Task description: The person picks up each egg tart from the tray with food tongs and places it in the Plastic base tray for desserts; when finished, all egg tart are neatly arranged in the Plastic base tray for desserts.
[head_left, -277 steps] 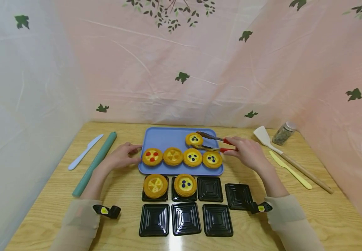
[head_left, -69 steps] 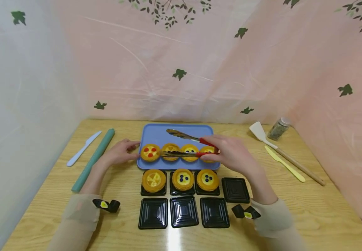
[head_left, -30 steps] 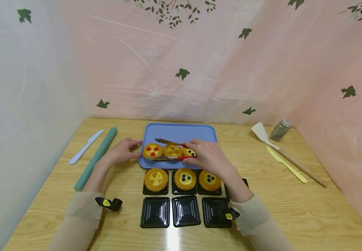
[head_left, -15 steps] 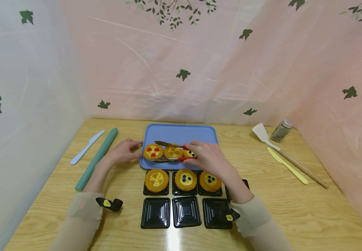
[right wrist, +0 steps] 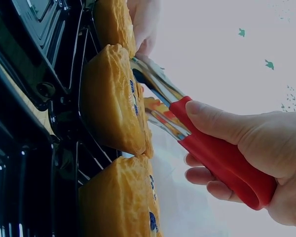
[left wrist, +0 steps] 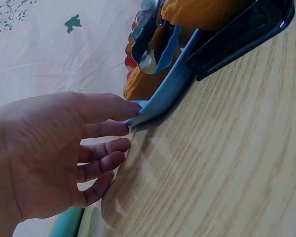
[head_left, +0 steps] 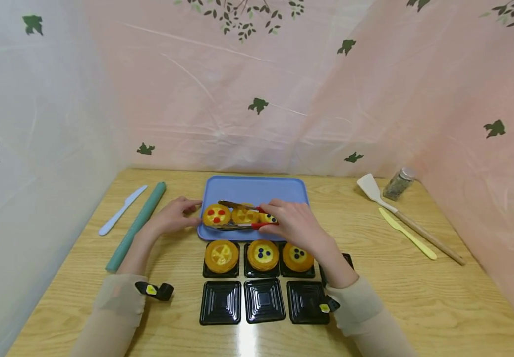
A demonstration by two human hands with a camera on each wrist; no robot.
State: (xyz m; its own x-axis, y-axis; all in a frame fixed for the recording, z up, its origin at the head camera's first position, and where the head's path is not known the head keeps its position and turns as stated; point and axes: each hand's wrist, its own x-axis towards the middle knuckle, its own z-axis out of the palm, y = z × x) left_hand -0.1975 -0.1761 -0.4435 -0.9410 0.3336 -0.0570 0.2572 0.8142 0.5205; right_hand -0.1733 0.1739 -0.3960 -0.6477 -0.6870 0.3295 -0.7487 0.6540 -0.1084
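Fingers, right hand (head_left: 290, 220): curled round the tongs (right wrist: 222, 153), thumb on one side.
Fingers, left hand (head_left: 174, 216): a bit apart and softly bent; thumb and first finger touch the left rim of the blue tray (head_left: 257, 187).
Tongs: smooth red handles, shiny metal arms with wavy ends. The arms are apart, reaching left over the tray to the red-dot tart (head_left: 216, 216); I can't tell if they touch it.
Tray: flat, smooth, round corners, low rim.
Tarts on it: round, golden, in a row. Next to the red-dot tart come an orange-top tart (head_left: 251, 216) and a blue-dot tart (head_left: 268, 218), partly hidden by the right hand.
Front tarts (head_left: 263, 255): three, bumpy crust, each on a black dish (head_left: 207, 272).
More dishes (head_left: 264, 300): shiny squares with square rings; three in a row, another half hidden under the right arm.
Left side: pale blue knife (head_left: 123, 210), long green stick (head_left: 139, 222).
Right side: white spatula (head_left: 370, 186) with wooden handle, yellow knife (head_left: 406, 233), see-through jar (head_left: 398, 184) with silvery lid.
Table (head_left: 417, 312): stripy wood.
Cloth (head_left: 194, 109): pink, wrinkly, green leaf shapes.
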